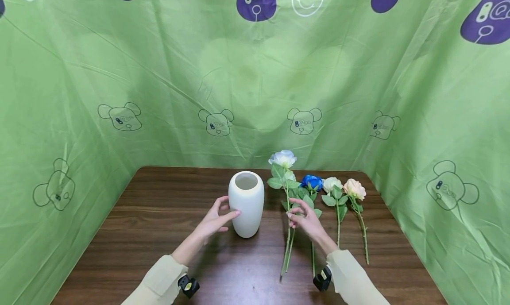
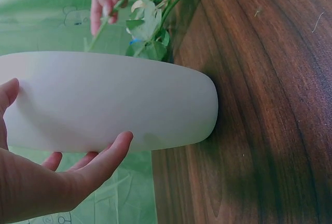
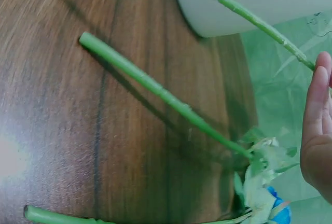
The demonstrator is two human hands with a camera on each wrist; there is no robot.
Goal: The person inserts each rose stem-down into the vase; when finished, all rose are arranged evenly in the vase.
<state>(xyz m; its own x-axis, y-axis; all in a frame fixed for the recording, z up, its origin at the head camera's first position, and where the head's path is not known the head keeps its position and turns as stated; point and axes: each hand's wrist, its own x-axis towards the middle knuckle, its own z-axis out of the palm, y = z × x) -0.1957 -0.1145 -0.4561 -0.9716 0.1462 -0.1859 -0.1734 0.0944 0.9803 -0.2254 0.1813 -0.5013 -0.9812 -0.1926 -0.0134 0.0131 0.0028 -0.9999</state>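
A tall white vase stands upright on the wooden table, its round mouth facing up. My left hand is at the vase's left side, thumb and fingers spread around it with the fingertips right at its wall. In the left wrist view the vase fills the middle, between the thumb and the lower fingers. To the right of the vase, my right hand pinches the green stem of a pale white-blue rose. This rose is raised, and its stem crosses in front of the vase's base in the right wrist view.
On the table's right side lie a blue rose, a white rose and a pink rose, stems toward me. Another whitish flower lies partly behind the raised rose. A green printed curtain surrounds the table.
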